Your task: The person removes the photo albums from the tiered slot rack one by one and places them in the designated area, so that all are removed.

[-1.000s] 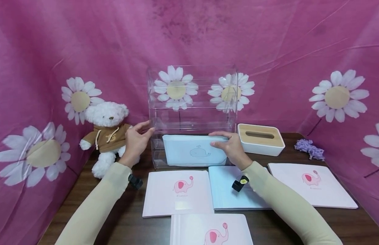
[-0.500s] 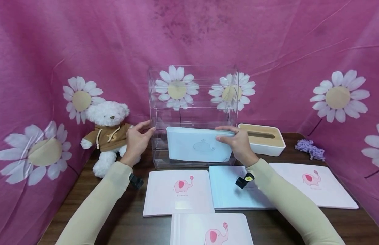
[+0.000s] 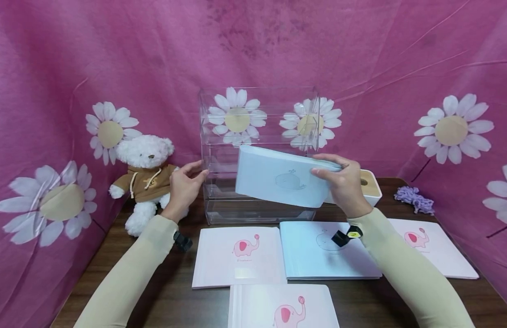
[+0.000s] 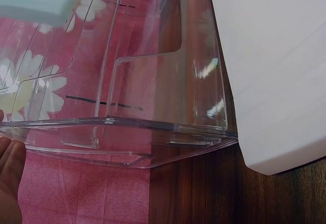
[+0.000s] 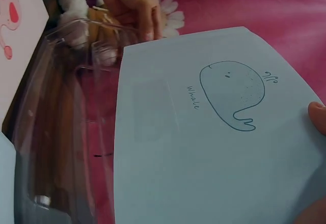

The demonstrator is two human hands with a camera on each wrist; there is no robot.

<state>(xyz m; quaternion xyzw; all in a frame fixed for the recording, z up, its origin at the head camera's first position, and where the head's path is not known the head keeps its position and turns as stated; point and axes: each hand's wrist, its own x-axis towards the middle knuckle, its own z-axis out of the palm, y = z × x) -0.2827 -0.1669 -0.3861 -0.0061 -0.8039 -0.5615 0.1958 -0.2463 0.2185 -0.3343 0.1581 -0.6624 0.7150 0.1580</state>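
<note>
My right hand pinches the right end of a pale blue whale book, thumb in front and fingers behind. The book hangs tilted in front of a clear acrylic rack with several tiers, its right end lower. In the right wrist view, the cover shows a whale drawing and the word "Whale". At the rack's left side, my left hand holds the edge of the side panel between thumb and fingers. The left wrist view catches only fingertips beside the clear panel.
Before the rack lie pink elephant books, one at left, one at front, one at right. Between them rests another blue whale book. A white teddy bear sits left; a tissue box and purple bundle stand right.
My right hand has lifted the blue book up from the rack's bottom tier and drawn it toward me and rightward, tilting it. The left hand stays at the rack's side.
</note>
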